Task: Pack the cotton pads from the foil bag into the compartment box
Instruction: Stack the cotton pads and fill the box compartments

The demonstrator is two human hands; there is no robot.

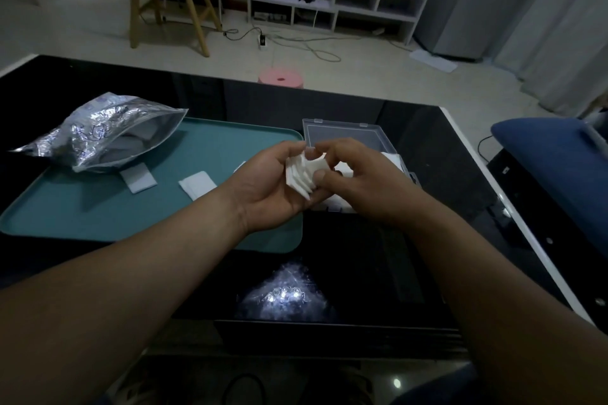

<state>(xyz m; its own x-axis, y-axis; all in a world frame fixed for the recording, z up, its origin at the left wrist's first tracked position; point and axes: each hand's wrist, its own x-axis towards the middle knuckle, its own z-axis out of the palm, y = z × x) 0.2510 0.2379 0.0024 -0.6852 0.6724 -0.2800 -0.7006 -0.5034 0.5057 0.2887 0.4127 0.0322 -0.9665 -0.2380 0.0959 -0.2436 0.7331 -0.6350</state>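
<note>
My left hand [273,187] cups a fanned stack of white cotton pads [301,176] above the tray's right edge. My right hand [355,177] pinches the same stack from the right, thumb on its lower edge. Behind my right hand stands the clear compartment box [342,135] with its lid open; white pads show in a compartment at its right side [393,159], and my hands hide most of the box. The silver foil bag [98,131] lies on its side, mouth open, at the tray's back left. Two loose pads lie on the tray [137,177] [196,185].
A teal tray [98,217] covers the left of the glossy black table [411,240]. A lamp glare reflects off the table near its front edge. A blue chair [552,154] stands off the table's right side. A pink stool and a wooden chair stand on the floor beyond.
</note>
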